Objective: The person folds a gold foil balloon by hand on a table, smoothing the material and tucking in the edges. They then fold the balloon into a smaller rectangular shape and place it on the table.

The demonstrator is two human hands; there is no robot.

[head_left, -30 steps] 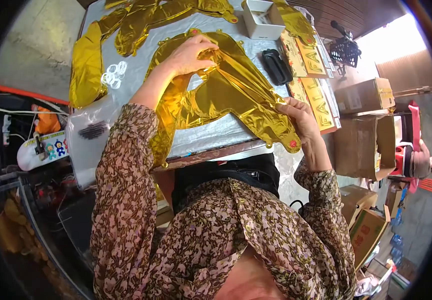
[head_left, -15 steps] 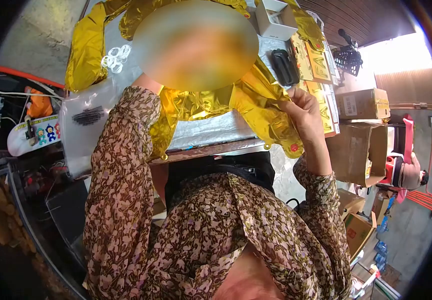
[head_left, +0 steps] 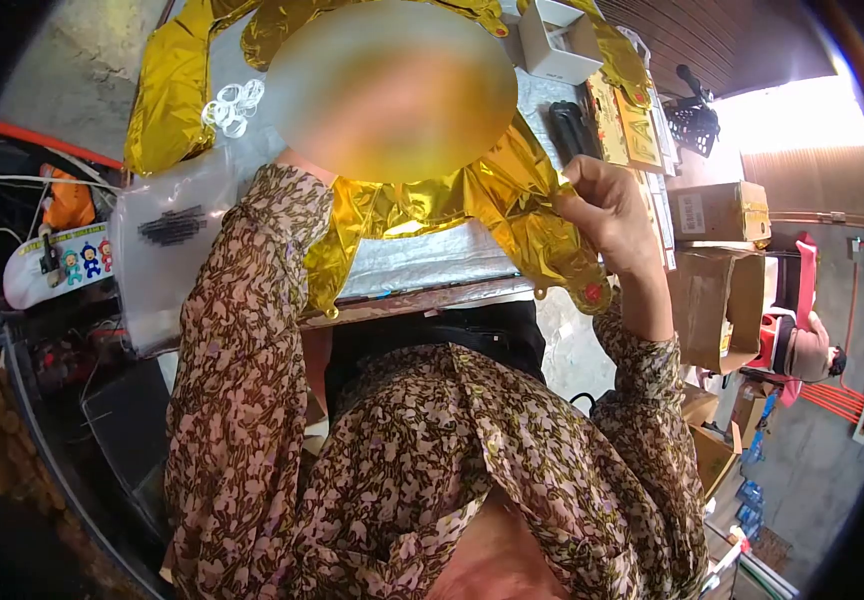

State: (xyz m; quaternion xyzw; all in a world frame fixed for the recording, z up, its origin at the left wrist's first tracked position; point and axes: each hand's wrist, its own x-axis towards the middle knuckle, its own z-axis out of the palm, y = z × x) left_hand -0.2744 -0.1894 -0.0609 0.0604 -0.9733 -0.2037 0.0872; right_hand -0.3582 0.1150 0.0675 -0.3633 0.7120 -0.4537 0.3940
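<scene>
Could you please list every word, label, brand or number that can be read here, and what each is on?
"FA": gold letters on the printed package; whatever follows is unclear.
Too small to read: print on the open white box.
Too small to read: label on the upper cardboard carton.
Too small to read: lettering on the white board with cartoon figures.

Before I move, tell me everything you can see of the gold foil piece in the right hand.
The gold foil piece looks thin, shiny and crinkled, with two limbs spreading toward the near table edge. The right limb bears a red spot and reaches past that edge; the left ends in a small tab. The right hand pinches its side. Blur hides its upper part.
</scene>
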